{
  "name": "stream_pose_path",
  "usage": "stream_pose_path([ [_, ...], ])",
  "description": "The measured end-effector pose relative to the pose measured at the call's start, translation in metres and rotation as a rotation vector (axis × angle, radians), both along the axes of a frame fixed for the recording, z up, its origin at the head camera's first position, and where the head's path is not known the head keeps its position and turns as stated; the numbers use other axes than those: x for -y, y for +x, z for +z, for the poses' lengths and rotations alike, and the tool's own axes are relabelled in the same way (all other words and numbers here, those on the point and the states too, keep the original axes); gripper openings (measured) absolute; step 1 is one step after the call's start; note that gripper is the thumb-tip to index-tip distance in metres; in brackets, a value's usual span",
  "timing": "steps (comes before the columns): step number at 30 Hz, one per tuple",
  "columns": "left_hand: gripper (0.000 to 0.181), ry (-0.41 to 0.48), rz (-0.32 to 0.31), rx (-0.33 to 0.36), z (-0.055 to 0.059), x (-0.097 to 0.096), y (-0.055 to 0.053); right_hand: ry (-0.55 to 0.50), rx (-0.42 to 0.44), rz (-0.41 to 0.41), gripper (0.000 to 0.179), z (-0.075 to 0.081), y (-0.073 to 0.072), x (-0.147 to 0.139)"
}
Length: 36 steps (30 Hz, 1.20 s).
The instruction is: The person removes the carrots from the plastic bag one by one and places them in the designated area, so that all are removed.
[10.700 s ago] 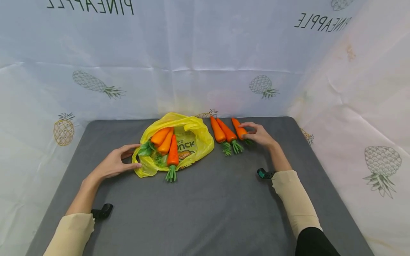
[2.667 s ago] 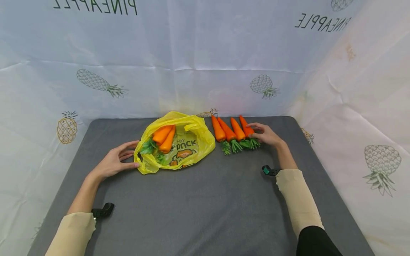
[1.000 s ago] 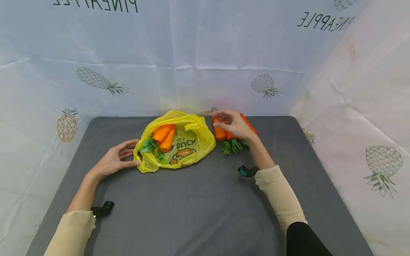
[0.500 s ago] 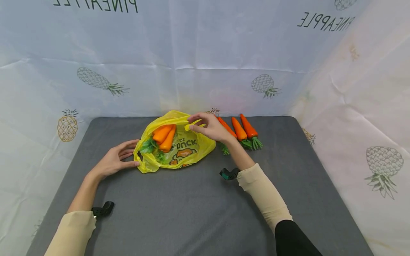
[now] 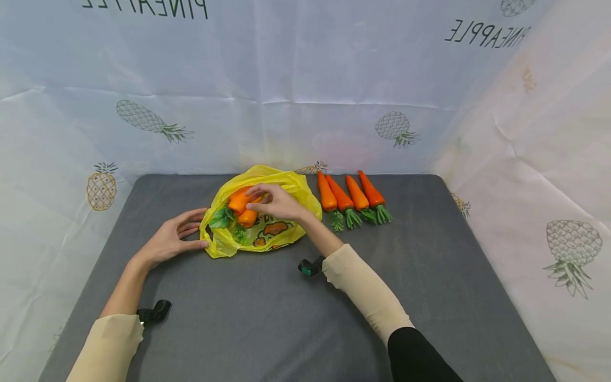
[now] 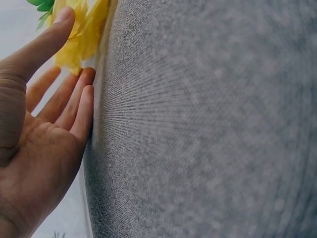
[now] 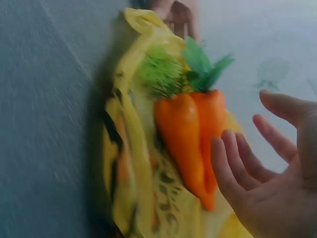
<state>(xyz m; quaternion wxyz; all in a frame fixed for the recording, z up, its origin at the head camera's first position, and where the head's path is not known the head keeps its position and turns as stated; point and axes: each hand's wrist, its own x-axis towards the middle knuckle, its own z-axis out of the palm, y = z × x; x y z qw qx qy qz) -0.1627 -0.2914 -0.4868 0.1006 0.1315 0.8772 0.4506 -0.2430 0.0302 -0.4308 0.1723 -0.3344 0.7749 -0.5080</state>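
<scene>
An open yellow plastic bag (image 5: 305, 204) with printed lettering lies on the table, two orange carrots (image 7: 181, 144) with green tops inside it. My left hand (image 5: 174, 236) touches the bag's left edge, thumb and fingers apart; in the left wrist view the fingers look extended by the yellow plastic (image 6: 89, 34). Over the bag's mouth hovers my right hand (image 5: 277, 203), partly covering the carrots in the head view. Seen from the right wrist, its loosely bent fingers (image 7: 230, 166) are beside the carrots and grip nothing.
Several carrots (image 5: 350, 199) lie in a row right of the bag, tips toward the back edge. The grey cloth-covered table (image 5: 267, 313) meets a pineapple-print curtain (image 5: 305, 127) behind. Wrist straps carry small black cameras (image 5: 155, 312).
A carrot has gone from the bag to the row's right end. My right hand has since swung left from the row to above the bag. The left hand stays at the bag's edge.
</scene>
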Motion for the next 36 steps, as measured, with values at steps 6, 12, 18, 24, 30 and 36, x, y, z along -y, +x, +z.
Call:
stream_pose_path([
  [6,0.085,0.008,-0.005,0.004,-0.001,0.0,0.0,0.015,-0.075,-0.058,0.039,-0.018,-0.005,0.021],
  [12,0.084,-0.012,0.003,0.002,-0.001,0.0,0.0,0.103,-0.157,-0.167,0.043,-0.025,-0.005,0.038],
  [18,0.083,-0.024,-0.002,-0.001,0.001,0.0,0.0,0.18,-0.193,-0.163,0.042,-0.03,-0.005,0.044],
  [24,0.083,-0.017,-0.008,-0.011,0.001,-0.001,0.0,0.216,-0.19,-0.15,0.045,-0.031,-0.003,0.042],
  [30,0.083,-0.02,-0.005,-0.008,0.002,-0.001,0.0,0.26,-0.191,-0.163,0.046,-0.028,0.0,0.037],
  [36,0.083,-0.028,-0.005,-0.003,0.001,-0.001,0.0,0.249,-0.208,-0.164,0.04,-0.029,-0.001,0.031],
])
